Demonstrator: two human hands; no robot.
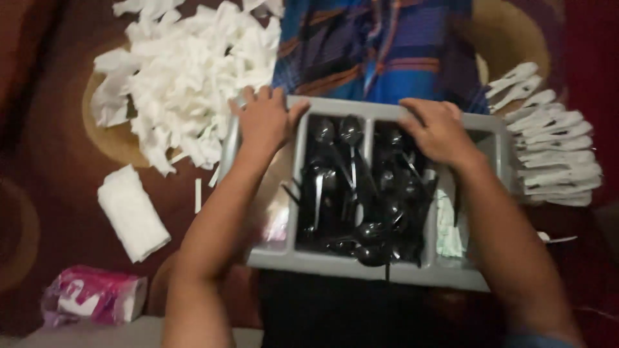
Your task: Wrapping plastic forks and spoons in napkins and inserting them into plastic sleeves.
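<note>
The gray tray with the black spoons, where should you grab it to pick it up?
Probably by its two short end walls, one hand from each side: the gray tray is long and loaded. The left hand and right hand rest on its far rim.

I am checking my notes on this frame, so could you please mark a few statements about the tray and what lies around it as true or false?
1. Both hands rest on the far edge of the grey tray. True: the left hand and the right hand both lie there.
2. The spoons in the tray are white. False: they are black.
3. A heap of torn white tissue lies to the left of the tray. True.
4. The wrapped cutlery packs lie inside the tray. False: they are stacked outside it, on its right.
5. The pink tissue pack is held in the left hand. False: it lies apart at lower left.
</note>
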